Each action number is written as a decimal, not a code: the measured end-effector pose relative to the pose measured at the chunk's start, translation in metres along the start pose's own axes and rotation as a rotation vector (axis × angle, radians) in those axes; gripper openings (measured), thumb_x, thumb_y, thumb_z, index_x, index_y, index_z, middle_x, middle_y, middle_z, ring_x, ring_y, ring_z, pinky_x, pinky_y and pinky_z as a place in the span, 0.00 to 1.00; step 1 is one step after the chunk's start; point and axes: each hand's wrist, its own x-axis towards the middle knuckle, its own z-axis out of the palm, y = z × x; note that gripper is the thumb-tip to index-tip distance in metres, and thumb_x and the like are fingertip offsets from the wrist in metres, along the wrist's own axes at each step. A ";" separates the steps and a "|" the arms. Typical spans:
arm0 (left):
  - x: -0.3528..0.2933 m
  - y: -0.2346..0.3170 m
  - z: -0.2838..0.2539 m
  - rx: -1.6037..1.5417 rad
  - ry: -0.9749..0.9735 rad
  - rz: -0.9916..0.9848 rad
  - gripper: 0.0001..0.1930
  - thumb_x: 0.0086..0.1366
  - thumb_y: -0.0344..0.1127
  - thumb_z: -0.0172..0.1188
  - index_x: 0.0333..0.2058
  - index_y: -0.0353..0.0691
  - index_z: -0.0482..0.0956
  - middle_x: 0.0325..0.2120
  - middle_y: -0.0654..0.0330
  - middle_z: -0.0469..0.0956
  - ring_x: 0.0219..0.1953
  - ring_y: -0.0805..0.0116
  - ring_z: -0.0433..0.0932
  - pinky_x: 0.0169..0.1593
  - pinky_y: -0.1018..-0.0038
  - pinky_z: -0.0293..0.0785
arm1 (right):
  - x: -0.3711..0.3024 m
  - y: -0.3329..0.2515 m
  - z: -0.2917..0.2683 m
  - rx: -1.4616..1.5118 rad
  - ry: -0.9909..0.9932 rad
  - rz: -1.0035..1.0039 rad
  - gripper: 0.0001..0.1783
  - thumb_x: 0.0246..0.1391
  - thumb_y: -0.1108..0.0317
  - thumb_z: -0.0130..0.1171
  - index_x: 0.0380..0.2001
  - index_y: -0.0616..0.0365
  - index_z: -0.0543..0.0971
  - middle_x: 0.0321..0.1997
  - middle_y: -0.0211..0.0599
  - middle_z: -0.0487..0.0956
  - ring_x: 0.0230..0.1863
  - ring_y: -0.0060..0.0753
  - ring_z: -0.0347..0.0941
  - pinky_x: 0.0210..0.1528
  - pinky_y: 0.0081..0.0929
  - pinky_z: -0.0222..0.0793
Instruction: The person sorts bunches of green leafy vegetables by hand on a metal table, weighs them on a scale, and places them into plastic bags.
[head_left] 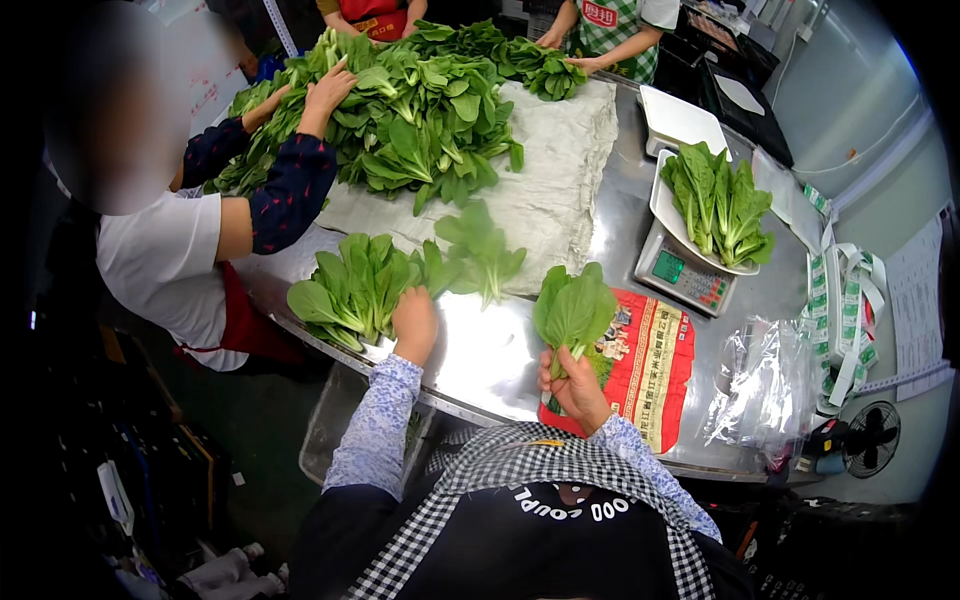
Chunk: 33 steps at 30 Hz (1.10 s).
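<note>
My right hand [578, 388] holds a small bunch of leafy greens [575, 310] by the stems, leaves pointing away from me, above a red and yellow printed bag. On the left, my left hand [414, 322] rests against a small heap of leafy greens [355, 285] at the table's near edge. Its fingertips are hidden among the leaves, so I cannot make out its grip. Just beyond it, a blurred loose bunch of greens [482, 250] shows between the heap and the pale cloth.
A big pile of greens [410, 110] covers much of the pale cloth [560, 130]. Three co-workers stand around the pile, hands at it. To the right are a scale [685, 275] with greens in its tray, clear plastic bags [765, 385], green-white tape [845, 310] and a small fan [872, 438].
</note>
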 end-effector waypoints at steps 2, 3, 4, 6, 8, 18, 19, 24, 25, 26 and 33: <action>0.009 0.010 -0.024 -0.250 -0.106 -0.101 0.10 0.54 0.33 0.63 0.32 0.35 0.75 0.27 0.51 0.77 0.30 0.51 0.76 0.33 0.63 0.74 | -0.005 -0.010 0.010 -0.107 0.037 -0.047 0.13 0.63 0.59 0.50 0.42 0.57 0.69 0.32 0.33 0.74 0.28 0.27 0.71 0.28 0.25 0.67; 0.011 0.029 -0.047 -0.518 -0.128 -0.167 0.10 0.56 0.34 0.63 0.32 0.34 0.77 0.23 0.54 0.78 0.23 0.60 0.77 0.29 0.69 0.75 | -0.008 -0.018 0.016 -0.161 0.062 -0.074 0.14 0.63 0.58 0.50 0.41 0.58 0.68 0.31 0.34 0.74 0.27 0.26 0.70 0.27 0.24 0.66; 0.012 0.036 -0.043 -0.790 -0.235 -0.286 0.10 0.59 0.33 0.62 0.35 0.32 0.76 0.24 0.58 0.78 0.23 0.71 0.76 0.27 0.76 0.74 | -0.010 -0.025 0.021 -0.275 0.128 -0.076 0.13 0.63 0.58 0.50 0.39 0.58 0.69 0.29 0.33 0.74 0.25 0.25 0.70 0.25 0.23 0.66; 0.003 0.089 -0.078 -1.345 -0.443 -0.322 0.11 0.62 0.31 0.59 0.40 0.30 0.73 0.25 0.60 0.77 0.24 0.76 0.76 0.26 0.80 0.74 | -0.014 -0.043 0.032 -0.499 0.282 -0.091 0.13 0.62 0.59 0.52 0.36 0.59 0.70 0.24 0.33 0.75 0.22 0.24 0.70 0.22 0.20 0.66; -0.013 0.126 -0.073 -1.395 -0.593 -0.214 0.16 0.63 0.28 0.56 0.48 0.28 0.68 0.27 0.59 0.77 0.24 0.74 0.76 0.27 0.78 0.75 | -0.013 -0.054 0.042 -0.667 0.371 -0.159 0.11 0.60 0.62 0.54 0.34 0.59 0.71 0.19 0.30 0.73 0.19 0.19 0.69 0.20 0.18 0.65; 0.040 0.346 -0.105 -1.356 -0.521 0.452 0.19 0.65 0.29 0.49 0.54 0.31 0.64 0.33 0.50 0.77 0.31 0.62 0.77 0.34 0.71 0.74 | -0.047 -0.218 0.029 -1.211 0.514 -0.975 0.20 0.60 0.63 0.53 0.48 0.66 0.67 0.32 0.44 0.78 0.33 0.34 0.76 0.36 0.28 0.71; 0.054 0.371 -0.103 -1.357 -0.465 0.501 0.21 0.65 0.26 0.49 0.56 0.31 0.62 0.33 0.55 0.77 0.28 0.70 0.76 0.31 0.75 0.74 | -0.045 -0.241 0.024 -1.242 0.610 -0.987 0.19 0.60 0.61 0.52 0.47 0.67 0.68 0.33 0.49 0.78 0.34 0.40 0.77 0.37 0.30 0.71; 0.127 0.462 -0.071 -1.201 -0.352 0.487 0.22 0.63 0.32 0.52 0.54 0.28 0.62 0.34 0.44 0.77 0.32 0.55 0.79 0.34 0.66 0.75 | 0.003 -0.338 -0.011 -1.431 0.875 -0.889 0.28 0.60 0.51 0.49 0.45 0.71 0.69 0.35 0.60 0.78 0.38 0.61 0.75 0.41 0.44 0.70; 0.137 0.471 -0.058 -1.159 -0.337 0.459 0.23 0.63 0.33 0.52 0.53 0.26 0.61 0.34 0.40 0.77 0.34 0.49 0.79 0.36 0.62 0.75 | 0.020 -0.349 -0.028 -1.495 0.931 -0.765 0.31 0.59 0.48 0.48 0.45 0.72 0.69 0.35 0.61 0.78 0.39 0.63 0.74 0.43 0.46 0.70; 0.143 0.480 -0.042 -1.123 -0.412 0.420 0.25 0.62 0.33 0.53 0.54 0.25 0.60 0.35 0.39 0.77 0.35 0.48 0.79 0.36 0.61 0.75 | 0.034 -0.356 -0.043 -1.558 0.985 -0.628 0.33 0.59 0.46 0.47 0.46 0.73 0.69 0.35 0.62 0.78 0.40 0.64 0.74 0.44 0.48 0.69; 0.162 0.500 0.070 -0.851 -0.379 0.390 0.27 0.54 0.31 0.62 0.50 0.24 0.63 0.30 0.38 0.76 0.35 0.40 0.77 0.38 0.55 0.73 | 0.046 -0.381 -0.117 -1.743 0.737 -0.529 0.25 0.60 0.49 0.45 0.46 0.58 0.75 0.40 0.55 0.78 0.41 0.57 0.75 0.39 0.47 0.70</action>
